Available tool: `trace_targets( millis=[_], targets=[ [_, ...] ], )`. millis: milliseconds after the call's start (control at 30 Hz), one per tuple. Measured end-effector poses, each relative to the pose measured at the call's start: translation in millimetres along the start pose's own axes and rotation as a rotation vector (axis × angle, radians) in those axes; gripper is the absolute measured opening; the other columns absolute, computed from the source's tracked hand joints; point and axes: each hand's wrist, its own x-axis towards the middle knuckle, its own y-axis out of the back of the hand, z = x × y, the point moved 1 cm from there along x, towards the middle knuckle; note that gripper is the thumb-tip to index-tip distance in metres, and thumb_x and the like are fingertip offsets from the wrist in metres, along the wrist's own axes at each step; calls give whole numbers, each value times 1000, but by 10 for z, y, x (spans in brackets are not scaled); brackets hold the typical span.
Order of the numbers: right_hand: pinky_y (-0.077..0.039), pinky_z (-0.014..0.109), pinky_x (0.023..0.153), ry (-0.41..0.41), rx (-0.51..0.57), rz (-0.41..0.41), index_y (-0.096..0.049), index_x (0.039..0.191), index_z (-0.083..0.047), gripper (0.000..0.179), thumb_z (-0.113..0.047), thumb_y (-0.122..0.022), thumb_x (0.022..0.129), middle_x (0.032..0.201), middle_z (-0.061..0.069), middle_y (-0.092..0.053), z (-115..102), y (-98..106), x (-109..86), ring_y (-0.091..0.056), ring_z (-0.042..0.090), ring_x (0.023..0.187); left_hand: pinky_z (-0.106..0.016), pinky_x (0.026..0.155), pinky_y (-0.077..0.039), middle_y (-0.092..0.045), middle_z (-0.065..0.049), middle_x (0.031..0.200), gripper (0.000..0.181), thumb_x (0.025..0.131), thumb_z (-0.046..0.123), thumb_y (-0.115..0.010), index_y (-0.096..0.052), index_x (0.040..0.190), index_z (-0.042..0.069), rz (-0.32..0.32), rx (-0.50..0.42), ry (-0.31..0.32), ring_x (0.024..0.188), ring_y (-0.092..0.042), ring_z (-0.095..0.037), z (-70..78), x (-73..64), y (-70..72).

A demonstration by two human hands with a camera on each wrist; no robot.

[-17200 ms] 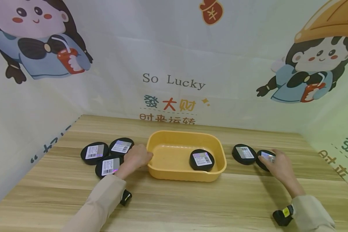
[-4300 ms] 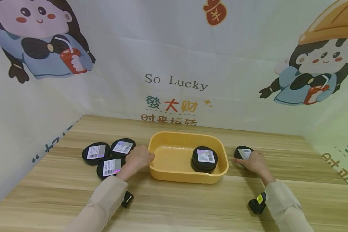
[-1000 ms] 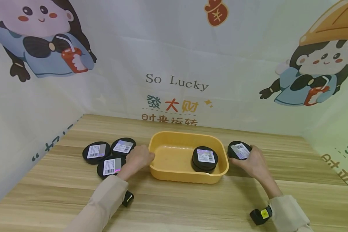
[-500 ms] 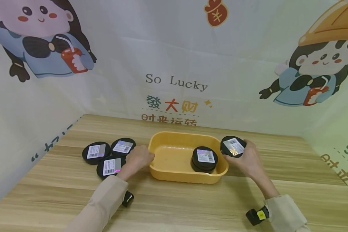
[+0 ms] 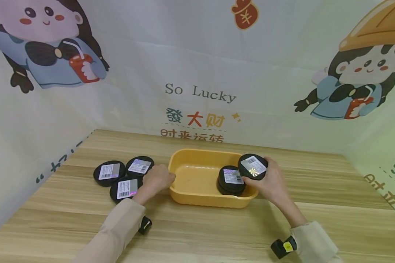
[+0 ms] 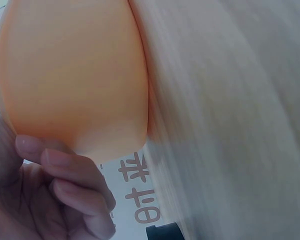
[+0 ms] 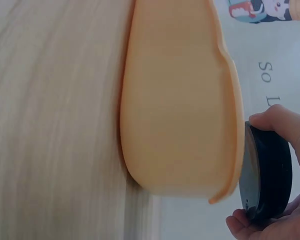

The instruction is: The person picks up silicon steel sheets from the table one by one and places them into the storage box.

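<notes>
My right hand holds a flat round black container with a white-and-silver label, thumb and fingers on its side. It is over the right end of the yellow plastic bin, near a stack of two similar containers inside. In the right wrist view, the held container stands beyond the bin's rim. With thumb and bent fingers, my left hand pinches the bin's left rim. The left wrist view shows those curled fingers against the bin wall.
Left of the bin, three more labelled black containers lie close together on the wood-grain table, the nearest partly behind my left hand. A printed white cloth walls off the back and sides.
Over the last second my right hand carries the container leftward from beside the bin to over its right end. Earlier, another container went from the right side onto the one inside. Left hand stays.
</notes>
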Motion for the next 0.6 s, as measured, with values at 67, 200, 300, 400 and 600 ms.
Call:
trace_targets(
  millis=[67,200,300,400,600],
  targets=[
    [-37,49,90,8,7,-2,-29,127,13,84,-24,-75,66,119,29,-41,-22,-33,-10,-44,39,105,-32,51,-38,-52,-8,66,21,80,22,-47,-54,67,6,-2,-1,1,61,-49,-20,1,0,1],
    [-38,48,88,19,0,-12,-30,127,12,84,-26,-75,66,118,29,-43,-62,-91,-20,-45,38,104,-32,51,-37,-51,-8,66,21,80,22,-47,-54,68,6,-4,0,1,61,-49,-20,1,-1,3],
    [-39,48,86,29,-11,-17,-31,125,12,84,-27,-75,66,117,28,-44,-88,-127,-22,-47,37,103,-32,51,-37,-51,-7,65,21,81,21,-47,-54,68,6,-6,-3,-1,60,-49,-20,1,0,4],
    [-40,47,85,40,-29,-18,-33,124,13,83,-28,-76,65,114,28,-46,-107,-161,-24,-48,37,101,-32,51,-37,-51,-7,65,21,81,21,-47,-54,68,5,-7,-6,2,60,-49,-20,3,2,5],
    [-40,48,86,45,-42,-35,-32,124,13,84,-28,-75,66,114,30,-47,-123,-233,-37,-48,39,103,-32,51,-38,-51,-8,67,21,81,22,-47,-54,69,5,-8,1,4,61,-49,-20,0,9,-3]
  ],
)
